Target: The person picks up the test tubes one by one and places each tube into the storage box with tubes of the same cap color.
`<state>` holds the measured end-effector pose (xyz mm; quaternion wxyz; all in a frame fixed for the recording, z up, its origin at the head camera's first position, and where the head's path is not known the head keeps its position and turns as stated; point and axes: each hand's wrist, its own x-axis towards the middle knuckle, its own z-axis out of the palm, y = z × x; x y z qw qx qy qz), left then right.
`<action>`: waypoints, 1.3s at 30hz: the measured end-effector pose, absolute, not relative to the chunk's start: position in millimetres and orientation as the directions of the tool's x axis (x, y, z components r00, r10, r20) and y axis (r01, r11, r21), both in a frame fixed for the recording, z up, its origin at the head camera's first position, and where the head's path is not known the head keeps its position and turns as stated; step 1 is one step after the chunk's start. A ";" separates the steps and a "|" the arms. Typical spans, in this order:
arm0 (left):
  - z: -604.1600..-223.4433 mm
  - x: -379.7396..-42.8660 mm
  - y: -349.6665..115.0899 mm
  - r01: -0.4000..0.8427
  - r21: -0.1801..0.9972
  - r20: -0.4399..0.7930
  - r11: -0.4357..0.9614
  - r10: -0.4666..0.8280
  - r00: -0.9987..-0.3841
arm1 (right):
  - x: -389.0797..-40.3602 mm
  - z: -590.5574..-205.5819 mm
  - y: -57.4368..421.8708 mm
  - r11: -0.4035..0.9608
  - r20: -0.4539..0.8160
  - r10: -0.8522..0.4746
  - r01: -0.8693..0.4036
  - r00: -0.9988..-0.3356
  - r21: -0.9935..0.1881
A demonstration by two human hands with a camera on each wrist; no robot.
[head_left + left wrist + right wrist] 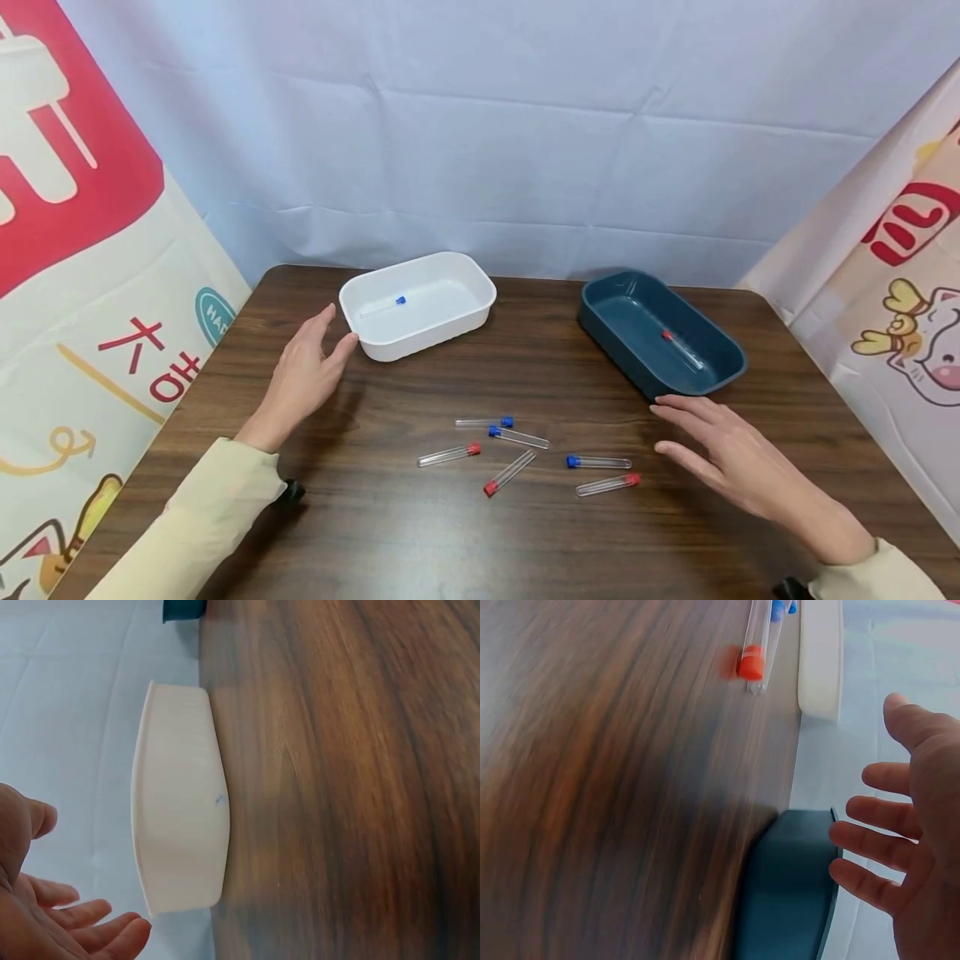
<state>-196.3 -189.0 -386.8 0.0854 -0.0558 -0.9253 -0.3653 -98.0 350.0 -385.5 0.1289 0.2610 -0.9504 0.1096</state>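
My left hand (300, 375), fingers loosely spread and holding nothing, is at the left end of the white basin (420, 337). Inside that basin lies a clear tube with a blue cap (401, 300). At the near end of the dark teal basin (615, 342), my right hand (738, 458) hovers with relaxed, empty fingers. A red-capped tube (684, 350) rests in the teal basin. Between the hands, several clear test tubes lie scattered on the table, among them a blue-capped tube (600, 462) and a red-capped tube (607, 484) nearest my right hand.
The brown wooden table (420, 542) ends at a pale cloth backdrop (510, 167) behind both basins. Printed cloths hang at the left and right sides. More tubes, such as a red-capped one (510, 473), lie at the table's middle.
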 end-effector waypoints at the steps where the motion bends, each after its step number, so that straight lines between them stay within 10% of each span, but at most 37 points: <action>1: -386.8 -197.5 -188.0 0.162 0.673 0.194 0.722 0.039 -0.980 | -98.9 -385.9 348.1 0.839 0.297 -0.472 -0.527 -0.830 -0.136; 39: -409.5 -239.6 -170.5 0.060 0.766 0.095 0.640 -0.021 -0.995 | -117.3 -409.3 311.8 0.785 0.153 -0.556 -0.577 -0.817 -0.225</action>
